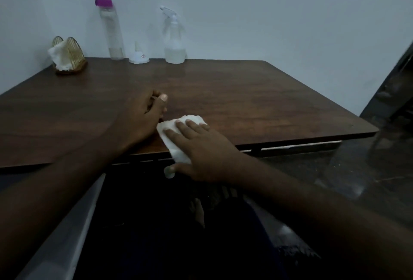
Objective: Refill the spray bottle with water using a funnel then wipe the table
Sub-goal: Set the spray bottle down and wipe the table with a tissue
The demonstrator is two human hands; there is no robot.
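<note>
Head view, single frame. Count: I log two hands, one white tissue (178,139), one spray bottle (175,40), one tall clear bottle (112,31) with a purple cap, one small white funnel (139,55), one gold wire napkin holder (68,56) with white napkins stuffed in it.

Right hand (201,148): fingers straight and spread, pressing flat on the tissue at the near edge of the table (268,101); thumb hangs below the table edge. Part of the tissue droops over that edge.

Left hand (143,116): rests on the tabletop just beside the tissue, fingers curled inward, thumb up. I cannot tell whether it has hold of anything.

Spray bottle: translucent, white trigger head, standing upright at the far edge against the wall, a shallow layer of liquid in its base. Funnel sits mouth-down between the two bottles. Tall bottle is nearly empty, slightly cloudy at the bottom. Napkin holder stands at the far left corner.

Surface: dark brown wood-grain top with a faint sheen. Wall behind is plain and pale. Lighting is dim. Dark glossy floor shows on the right.
</note>
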